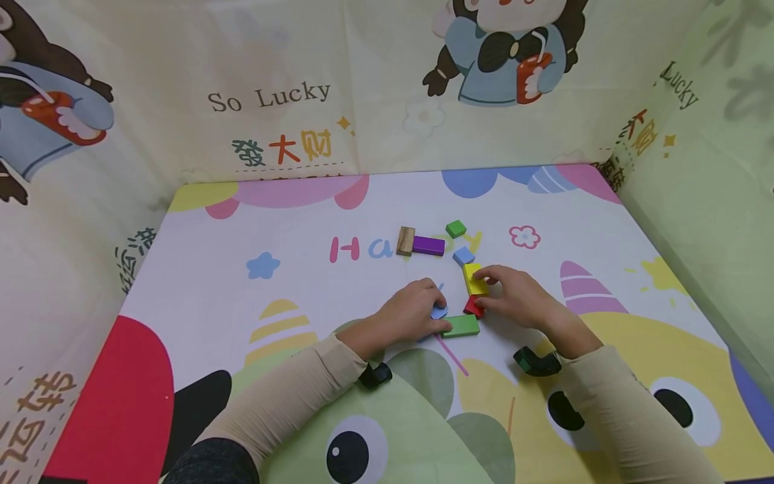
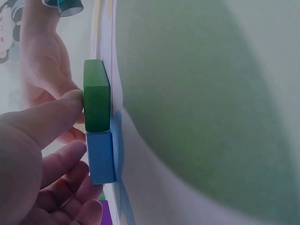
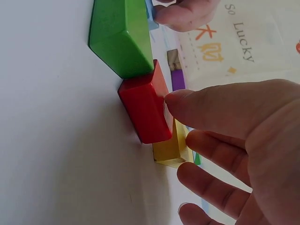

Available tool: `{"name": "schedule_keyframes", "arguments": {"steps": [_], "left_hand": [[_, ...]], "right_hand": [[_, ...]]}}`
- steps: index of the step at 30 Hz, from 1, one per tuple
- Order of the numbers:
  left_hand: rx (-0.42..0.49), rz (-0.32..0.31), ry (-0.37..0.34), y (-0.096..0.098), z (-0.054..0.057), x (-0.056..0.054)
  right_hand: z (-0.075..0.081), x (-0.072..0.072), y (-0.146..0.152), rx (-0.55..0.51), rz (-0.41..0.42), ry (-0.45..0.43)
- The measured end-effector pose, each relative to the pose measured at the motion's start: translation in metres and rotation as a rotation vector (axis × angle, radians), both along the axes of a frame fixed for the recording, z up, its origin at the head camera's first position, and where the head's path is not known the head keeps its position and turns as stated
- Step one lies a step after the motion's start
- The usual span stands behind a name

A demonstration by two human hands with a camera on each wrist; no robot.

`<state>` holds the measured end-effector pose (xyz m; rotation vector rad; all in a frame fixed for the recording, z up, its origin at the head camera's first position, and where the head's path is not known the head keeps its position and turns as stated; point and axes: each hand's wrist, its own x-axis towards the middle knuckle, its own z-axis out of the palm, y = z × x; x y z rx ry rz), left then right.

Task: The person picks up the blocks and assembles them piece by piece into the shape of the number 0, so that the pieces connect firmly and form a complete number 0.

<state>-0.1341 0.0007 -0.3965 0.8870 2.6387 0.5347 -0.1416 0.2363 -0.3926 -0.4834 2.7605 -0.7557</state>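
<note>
Several small blocks form a bent line on the printed mat. My left hand (image 1: 406, 310) is at the near end, its thumb on the long green block (image 2: 96, 101) and its fingers beside a blue block (image 2: 101, 157) that butts against the green one. My right hand (image 1: 517, 296) touches the red block (image 3: 145, 110) with its thumb, while its fingers lie along the yellow block (image 1: 474, 279). One corner of the red block meets the green block's end, and the yellow block continues from it. A small light-blue block (image 1: 463, 256) sits just past the yellow one.
Farther back lie a small green block (image 1: 456, 229), a purple block (image 1: 429, 246) and a brown wood-grain block (image 1: 406, 240); the last two touch. A patterned cloth wall (image 1: 387, 128) rises behind the mat (image 1: 302, 249) and along both sides.
</note>
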Motion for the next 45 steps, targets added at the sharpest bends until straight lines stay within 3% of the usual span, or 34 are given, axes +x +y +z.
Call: {"name": "schedule_keyframes", "arguments": {"steps": [28,37,45], "left_hand": [[-0.007,-0.016,0.005,0.0,0.001,-0.001],[0.001,-0.029,0.018,-0.004,0.002,-0.008],[0.038,0.005,0.036,-0.017,0.009,-0.021]], "right_hand": [[-0.005,0.003,0.003,-0.056,-0.024,0.001],[-0.004,0.001,0.004,-0.052,-0.019,-0.012],[-0.002,0.003,0.003,-0.059,-0.016,-0.03]]}}
